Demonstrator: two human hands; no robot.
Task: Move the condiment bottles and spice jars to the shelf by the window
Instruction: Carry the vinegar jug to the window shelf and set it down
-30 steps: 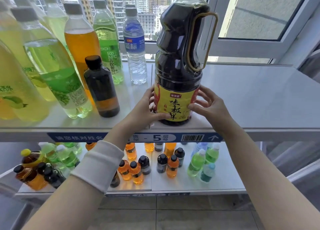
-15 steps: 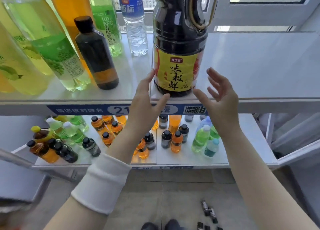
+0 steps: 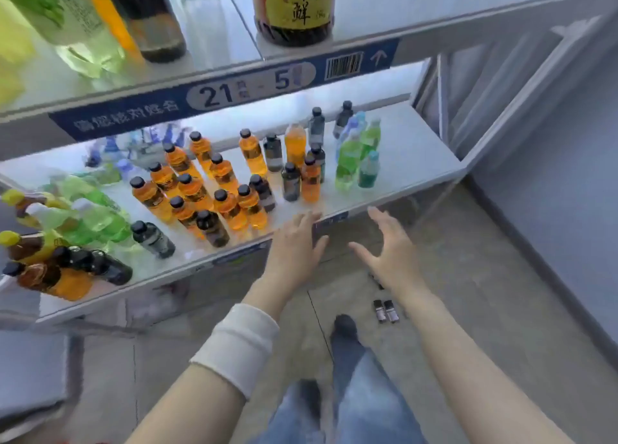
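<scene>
Upper shelf point(image 3: 418, 5) keeps the soy sauce bottle point(image 3: 294, 9); left hand point(image 3: 294, 246) and right hand point(image 3: 389, 253) have dropped away, spread.

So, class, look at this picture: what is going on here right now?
A person stands at a shelf unit. The left hand and right hand are both open and empty, held near the front edge of the lower shelf, which is crowded with small bottles. A big sauce bottle stands on the upper shelf. Small jars lie on the floor by the person's feet.
</scene>
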